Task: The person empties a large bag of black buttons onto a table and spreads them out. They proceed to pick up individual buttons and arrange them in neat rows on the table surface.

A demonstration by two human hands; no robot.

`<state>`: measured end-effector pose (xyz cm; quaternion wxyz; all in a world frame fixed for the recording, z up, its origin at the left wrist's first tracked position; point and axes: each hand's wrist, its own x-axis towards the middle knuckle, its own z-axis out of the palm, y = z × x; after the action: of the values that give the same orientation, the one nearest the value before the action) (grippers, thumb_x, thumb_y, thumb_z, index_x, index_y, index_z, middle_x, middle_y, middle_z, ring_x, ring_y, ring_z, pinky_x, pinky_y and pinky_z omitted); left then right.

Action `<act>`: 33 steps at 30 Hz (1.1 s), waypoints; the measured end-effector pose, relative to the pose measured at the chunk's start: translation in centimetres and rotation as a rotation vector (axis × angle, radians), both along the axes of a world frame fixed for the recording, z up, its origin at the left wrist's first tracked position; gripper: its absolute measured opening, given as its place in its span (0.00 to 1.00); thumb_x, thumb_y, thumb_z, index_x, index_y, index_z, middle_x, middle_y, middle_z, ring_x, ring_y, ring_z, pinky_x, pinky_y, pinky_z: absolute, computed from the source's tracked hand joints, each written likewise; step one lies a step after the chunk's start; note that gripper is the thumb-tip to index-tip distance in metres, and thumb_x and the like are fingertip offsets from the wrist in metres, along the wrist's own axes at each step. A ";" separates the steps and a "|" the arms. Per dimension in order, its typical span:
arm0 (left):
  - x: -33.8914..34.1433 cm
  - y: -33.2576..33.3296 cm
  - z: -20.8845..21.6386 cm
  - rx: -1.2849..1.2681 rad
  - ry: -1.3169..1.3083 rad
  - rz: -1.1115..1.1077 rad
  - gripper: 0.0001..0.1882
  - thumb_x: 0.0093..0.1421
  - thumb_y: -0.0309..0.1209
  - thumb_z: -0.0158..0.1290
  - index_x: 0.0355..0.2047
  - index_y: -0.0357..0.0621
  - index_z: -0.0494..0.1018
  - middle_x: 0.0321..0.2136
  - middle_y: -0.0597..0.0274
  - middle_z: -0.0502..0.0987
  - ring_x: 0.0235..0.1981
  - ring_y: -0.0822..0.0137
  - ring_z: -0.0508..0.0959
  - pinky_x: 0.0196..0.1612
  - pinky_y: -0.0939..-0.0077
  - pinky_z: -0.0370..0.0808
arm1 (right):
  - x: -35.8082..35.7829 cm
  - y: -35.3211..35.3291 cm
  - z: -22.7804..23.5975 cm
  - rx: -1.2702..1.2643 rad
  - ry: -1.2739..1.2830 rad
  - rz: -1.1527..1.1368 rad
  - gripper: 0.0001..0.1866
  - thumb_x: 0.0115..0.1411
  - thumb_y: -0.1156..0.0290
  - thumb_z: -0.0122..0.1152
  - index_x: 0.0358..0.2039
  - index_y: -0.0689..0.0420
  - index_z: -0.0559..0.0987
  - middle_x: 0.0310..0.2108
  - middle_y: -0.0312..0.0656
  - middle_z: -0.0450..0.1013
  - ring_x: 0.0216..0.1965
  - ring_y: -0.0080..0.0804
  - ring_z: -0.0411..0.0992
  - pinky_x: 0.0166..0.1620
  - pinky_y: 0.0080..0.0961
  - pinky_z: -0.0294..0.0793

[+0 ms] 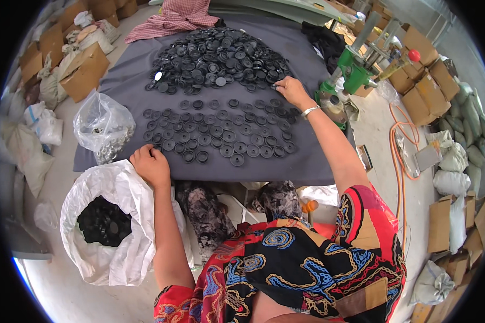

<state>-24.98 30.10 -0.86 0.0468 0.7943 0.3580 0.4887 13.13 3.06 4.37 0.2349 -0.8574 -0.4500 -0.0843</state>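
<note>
My right hand (293,92) reaches to the right side of the big heap, its fingertips pinched on a small dark disc (275,86). At the table's near left edge lies my left hand (151,166), its fingers bent and drawn together; what they hold, if anything, is hidden. Several round black plastic discs (227,135) with raised rims and centre holes are spread in loose rows between my hands. Beyond them rises a large heap of similar black discs (215,56). One pale round piece (158,76) shows at the heap's left side.
A white woven sack (140,215) with black pieces inside stands by my left forearm. Behind it, a clear plastic bag (103,121) holds small metallic parts. A green press (354,72) with a red knob stands at the right. Cartons (85,72) and an orange hose (399,161) flank the grey-covered table (121,91).
</note>
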 end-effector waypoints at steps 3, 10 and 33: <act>0.0 -0.1 0.3 -0.015 0.005 0.001 0.06 0.48 0.22 0.51 0.26 0.39 0.77 0.28 0.55 0.76 0.36 0.51 0.72 0.42 0.58 0.70 | 0.1 -0.1 -0.8 0.044 0.020 -0.024 0.12 0.56 0.70 0.60 0.39 0.62 0.82 0.34 0.51 0.76 0.40 0.48 0.74 0.48 0.37 0.71; 0.4 0.2 -0.1 0.017 0.012 0.001 0.06 0.48 0.22 0.52 0.26 0.40 0.77 0.27 0.55 0.76 0.35 0.52 0.72 0.40 0.59 0.70 | -0.7 -0.9 -0.3 0.159 -0.161 -0.192 0.09 0.55 0.74 0.55 0.35 0.62 0.80 0.32 0.53 0.76 0.38 0.52 0.75 0.45 0.42 0.73; 0.3 0.1 0.0 -0.007 0.021 -0.001 0.06 0.50 0.22 0.51 0.27 0.40 0.77 0.28 0.55 0.77 0.36 0.51 0.72 0.41 0.59 0.71 | -5.3 -6.8 0.3 -0.021 0.180 -0.160 0.07 0.51 0.73 0.62 0.31 0.61 0.80 0.32 0.50 0.74 0.38 0.50 0.73 0.43 0.40 0.72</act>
<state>-24.70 30.15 -0.84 0.0458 0.7993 0.3598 0.4791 7.81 -3.78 4.70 0.2580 -0.8971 -0.3580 -0.0209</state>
